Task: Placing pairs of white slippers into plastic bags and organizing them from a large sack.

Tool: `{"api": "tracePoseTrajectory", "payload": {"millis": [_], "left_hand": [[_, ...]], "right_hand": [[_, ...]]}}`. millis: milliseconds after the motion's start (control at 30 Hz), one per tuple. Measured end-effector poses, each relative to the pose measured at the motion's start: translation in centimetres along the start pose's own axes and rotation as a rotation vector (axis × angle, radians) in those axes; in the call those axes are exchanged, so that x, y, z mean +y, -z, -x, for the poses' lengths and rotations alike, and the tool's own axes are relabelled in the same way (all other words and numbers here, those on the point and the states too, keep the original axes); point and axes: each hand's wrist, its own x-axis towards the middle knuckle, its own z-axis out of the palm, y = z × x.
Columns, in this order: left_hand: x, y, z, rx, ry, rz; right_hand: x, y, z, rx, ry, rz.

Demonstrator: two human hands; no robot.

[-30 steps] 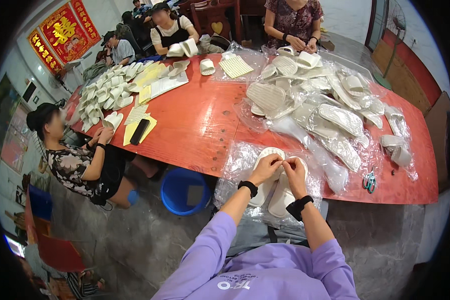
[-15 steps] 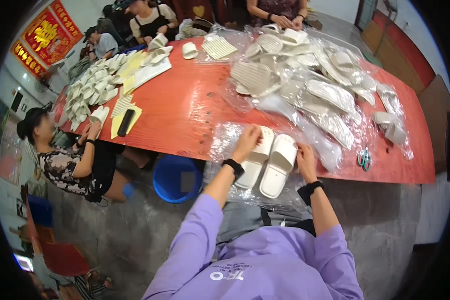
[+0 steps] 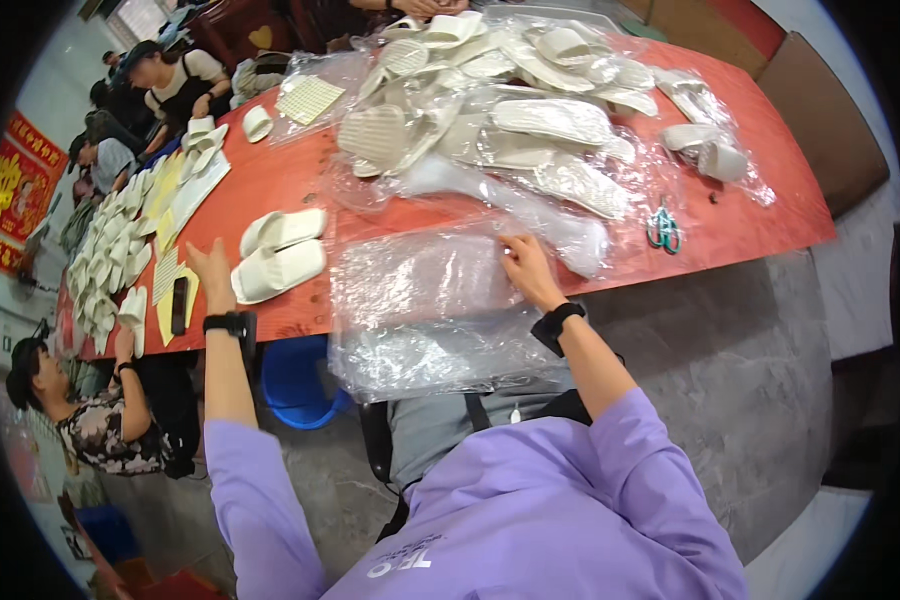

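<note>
Two white slippers [image 3: 282, 255] lie side by side on the red table, left of a stack of clear plastic bags [image 3: 420, 285]. My left hand [image 3: 210, 275] is just beyond their left side, fingers spread and nothing in them. On the upper right corner of the top bag, my right hand [image 3: 532, 272] has its fingers pinched at the film. The bag stack hangs over the table's near edge above my lap.
A heap of bagged slippers [image 3: 555, 125] covers the far middle, with green-handled scissors [image 3: 662, 230] to its right. Loose slippers [image 3: 110, 245] pile up at the left, near a black oblong object [image 3: 179, 306] and co-workers. A blue bin [image 3: 295, 385] stands below.
The slippers have gone from the bags between my hands to the table at the left. My left hand has let go and reached left; my right hand has shifted onto the bag's corner.
</note>
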Motion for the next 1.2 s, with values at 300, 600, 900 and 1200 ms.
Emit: {"api": "tracePoseTrajectory", "payload": {"millis": [300, 600, 900, 1200], "left_hand": [[11.4, -9.0, 27.8, -0.91, -0.669, 0.001], [5.0, -11.6, 30.7, -0.775, -0.596, -0.311], [4.4, -15.4, 32.5, -0.783, -0.675, -0.362], [3.7, -11.3, 31.8, -0.655, -0.619, -0.391]], "right_hand": [[-1.6, -0.9, -0.2, -0.05, 0.053, -0.029], [-2.9, 4.5, -0.8, -0.183, -0.099, -0.275], [19.8, 24.3, 2.3, 0.174, 0.015, -0.368], [4.6, 16.5, -6.0, 0.3, -0.303, -0.481]]}}
